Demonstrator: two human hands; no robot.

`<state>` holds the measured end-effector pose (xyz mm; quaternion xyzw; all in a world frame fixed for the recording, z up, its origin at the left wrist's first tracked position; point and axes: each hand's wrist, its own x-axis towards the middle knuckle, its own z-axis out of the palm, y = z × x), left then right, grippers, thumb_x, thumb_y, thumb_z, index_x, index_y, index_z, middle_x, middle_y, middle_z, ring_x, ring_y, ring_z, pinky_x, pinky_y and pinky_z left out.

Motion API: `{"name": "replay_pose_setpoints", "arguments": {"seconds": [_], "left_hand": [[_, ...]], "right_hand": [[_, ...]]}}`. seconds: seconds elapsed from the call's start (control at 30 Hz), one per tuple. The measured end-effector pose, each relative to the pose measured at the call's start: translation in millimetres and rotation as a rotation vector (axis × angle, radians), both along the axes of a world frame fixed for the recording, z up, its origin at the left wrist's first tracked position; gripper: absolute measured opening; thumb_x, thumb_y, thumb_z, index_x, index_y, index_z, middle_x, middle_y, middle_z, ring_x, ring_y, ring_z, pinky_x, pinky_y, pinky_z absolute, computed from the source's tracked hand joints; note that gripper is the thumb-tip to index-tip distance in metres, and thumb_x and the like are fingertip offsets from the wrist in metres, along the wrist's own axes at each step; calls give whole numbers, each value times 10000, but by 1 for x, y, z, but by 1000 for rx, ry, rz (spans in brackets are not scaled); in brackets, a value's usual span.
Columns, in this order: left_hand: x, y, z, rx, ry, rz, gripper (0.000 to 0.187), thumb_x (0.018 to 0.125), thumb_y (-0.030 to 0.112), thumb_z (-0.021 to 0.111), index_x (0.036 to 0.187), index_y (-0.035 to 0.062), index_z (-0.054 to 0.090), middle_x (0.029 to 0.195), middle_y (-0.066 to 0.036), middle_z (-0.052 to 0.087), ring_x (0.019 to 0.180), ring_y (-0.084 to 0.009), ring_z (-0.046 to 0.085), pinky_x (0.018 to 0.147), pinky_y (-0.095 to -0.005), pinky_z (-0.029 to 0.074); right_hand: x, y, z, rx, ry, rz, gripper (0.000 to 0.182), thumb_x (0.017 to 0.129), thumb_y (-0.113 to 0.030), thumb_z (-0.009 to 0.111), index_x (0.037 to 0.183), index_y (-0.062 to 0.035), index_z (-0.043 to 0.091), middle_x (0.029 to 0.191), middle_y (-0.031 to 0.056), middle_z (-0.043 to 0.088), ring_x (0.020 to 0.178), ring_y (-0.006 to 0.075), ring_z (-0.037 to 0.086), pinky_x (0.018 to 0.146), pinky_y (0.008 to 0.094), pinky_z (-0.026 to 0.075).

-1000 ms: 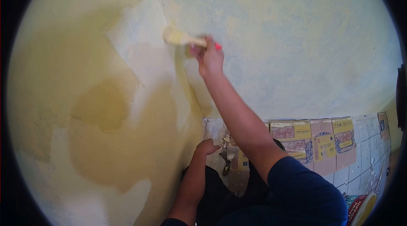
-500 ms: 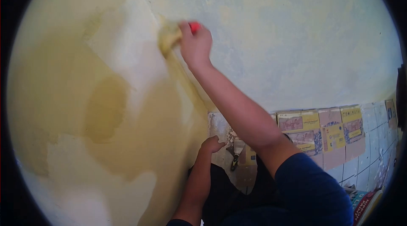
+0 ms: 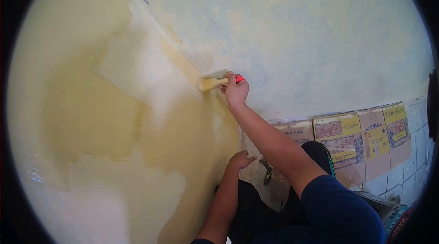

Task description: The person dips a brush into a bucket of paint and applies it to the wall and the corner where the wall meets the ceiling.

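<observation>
My right hand [image 3: 237, 92] is closed around the handle of a paintbrush [image 3: 212, 83], whose red end shows past my fingers. Yellowish paint coats the brush, and its bristles touch the left wall [image 3: 114, 111] close to the corner line. A fresh yellow strip runs along that corner above the brush. Low down near my knee, my left hand [image 3: 241, 159] holds nothing, with one digit stretched out and the others partly hidden. Just right of it, a scraper [image 3: 267, 175] with a black and yellow handle lies on the covered floor.
The right wall [image 3: 311, 38] is pale and patchy. Flattened cardboard [image 3: 343, 143] covers the floor along its foot, with white tiles [image 3: 402, 166] beyond. A paint container [image 3: 398, 223] stands at the lower right, partly cut off. My legs are bent below me.
My right hand has brought the brush down and to the right along the corner, and a yellow strip shows above it. The view has shifted slightly; my left hand stays low by my knee.
</observation>
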<state>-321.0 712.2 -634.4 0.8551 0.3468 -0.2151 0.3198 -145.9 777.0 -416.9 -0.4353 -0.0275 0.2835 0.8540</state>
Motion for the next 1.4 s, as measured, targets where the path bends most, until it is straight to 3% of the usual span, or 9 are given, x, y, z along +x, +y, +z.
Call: {"name": "replay_pose_setpoints", "arguments": {"seconds": [0.23, 0.33, 0.4, 0.53, 0.83, 1.07, 1.13, 1.23, 1.4], "left_hand": [[2, -18, 30, 44, 9, 32, 736, 847, 586, 623, 1259, -21, 567, 1230, -249, 618, 1158, -366, 595, 982, -428, 465], [2, -21, 25, 64, -75, 77, 703, 854, 563, 632, 1259, -8, 570, 1177, -223, 651, 1099, -353, 628, 950, -419, 484], [2, -21, 30, 50, -139, 129, 679, 858, 542, 641, 1256, -4, 572, 1137, -206, 668, 1060, -344, 644, 927, -413, 494], [0, -28, 50, 107, -314, 272, 620, 875, 487, 650, 1265, 12, 565, 1033, -169, 698, 967, -316, 672, 864, -402, 513], [5, -35, 80, 232, -573, 430, 506, 876, 322, 674, 1276, 40, 547, 992, -117, 704, 871, -280, 684, 812, -386, 526], [10, -30, 71, 283, -609, 424, 494, 866, 315, 677, 1265, 51, 557, 977, -113, 703, 816, -277, 681, 800, -390, 527], [13, -30, 69, 249, -610, 406, 486, 864, 329, 679, 1248, 53, 567, 975, -110, 702, 849, -283, 681, 813, -396, 524], [11, -31, 64, 261, -601, 395, 481, 862, 338, 681, 1238, 58, 573, 983, -108, 702, 901, -287, 676, 832, -401, 517], [7, -28, 63, 270, -571, 375, 481, 862, 346, 684, 1235, 61, 574, 984, -110, 700, 945, -295, 668, 846, -404, 511]], "right_hand": [[-5, 28, 165, -254, -724, -286, 223, 907, -215, 625, 899, 5, 663, 802, 177, 685, 680, 254, 672, 621, 399, 517], [-3, 23, 252, -145, -803, -276, 240, 930, -218, 597, 869, 6, 657, 771, 148, 677, 668, 227, 667, 583, 376, 504], [4, 25, 282, 299, -450, -64, 239, 947, -206, 575, 848, 0, 644, 767, 112, 663, 644, 198, 653, 568, 330, 519], [12, 14, 257, 647, -26, 149, 192, 944, -177, 581, 892, 4, 623, 801, 103, 650, 618, 194, 645, 572, 291, 567], [16, 16, 87, -57, -318, 36, 228, 951, -195, 575, 895, 13, 653, 779, 122, 681, 632, 209, 670, 570, 319, 554], [-8, 15, 280, -119, -769, -224, 258, 903, -247, 624, 800, -17, 676, 723, 143, 679, 695, 252, 674, 644, 385, 510], [4, 24, 312, 203, -488, -59, 260, 942, -227, 579, 811, -18, 659, 725, 111, 664, 704, 218, 676, 606, 330, 523], [12, 12, 310, 602, -153, 163, 245, 976, -209, 531, 870, -17, 640, 761, 96, 656, 680, 200, 668, 599, 291, 547], [7, 18, 192, 419, -94, 128, 281, 991, -222, 525, 875, 15, 623, 784, 118, 657, 619, 201, 651, 535, 312, 564]]}}
